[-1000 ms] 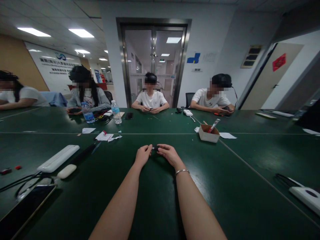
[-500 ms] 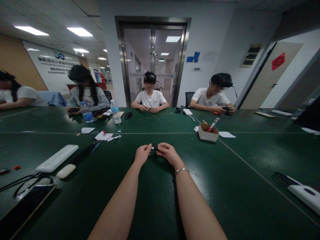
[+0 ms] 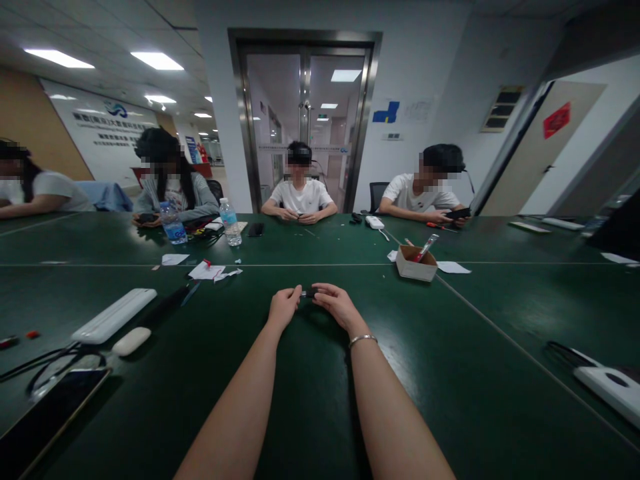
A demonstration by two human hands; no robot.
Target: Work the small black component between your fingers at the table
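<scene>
I have a small dark piece (image 3: 310,293) with a silvery end pinched between my two hands, out in front of me over the green surface (image 3: 450,373). My left grip (image 3: 285,308) is closed on its silvery end, thumb and fingers together, and my right grip (image 3: 339,309) is clamped on its dark end; the middle shows in the narrow gap between my fingertips. It is too small for me to tell what it is, or whether it is one part or two joined. A silver bracelet (image 3: 363,340) circles my right wrist. Beyond my right grip stands an open box (image 3: 416,271) with a long silvery thing leaning out of it, and a white paper (image 3: 454,267) lies just beside it. Farther off to my left lies a torn paper (image 3: 206,271) with a red bit on it. Nearer on that side are a long white case (image 3: 116,316), a rounded white case (image 3: 131,341), a looped black cable (image 3: 37,360) and a phone (image 3: 53,417) lying flat. Across from me, a person in a white shirt (image 3: 300,195) sits with both hands near the surface.
</scene>
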